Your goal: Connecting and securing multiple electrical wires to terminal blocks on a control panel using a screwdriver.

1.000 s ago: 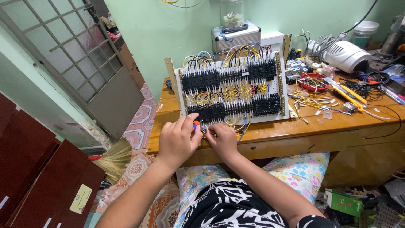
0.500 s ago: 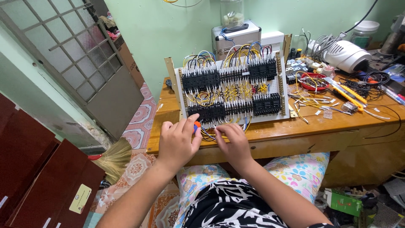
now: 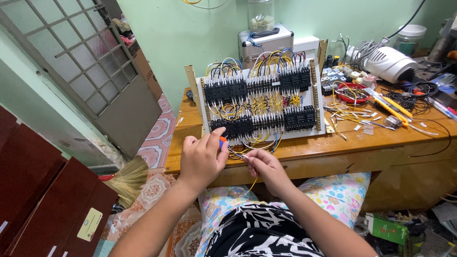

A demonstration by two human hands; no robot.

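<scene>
Bright, even daylight throughout, strongest from the upper left of the frame, through the barred glass door (image 3: 85, 71). Soft, short shadows only: under the front edge of the wooden desk (image 3: 381, 152) at centre, and darker toward the lower right corner. Mild sheen on the white casing (image 3: 392, 64) at upper right, no harsh glare. Sharp focus on the wiring panel (image 3: 262, 102) in the middle; slight softness on the left hand (image 3: 202, 159) and right hand (image 3: 264, 166). Wide-angle bending of straight lines toward the left and right edges.
</scene>
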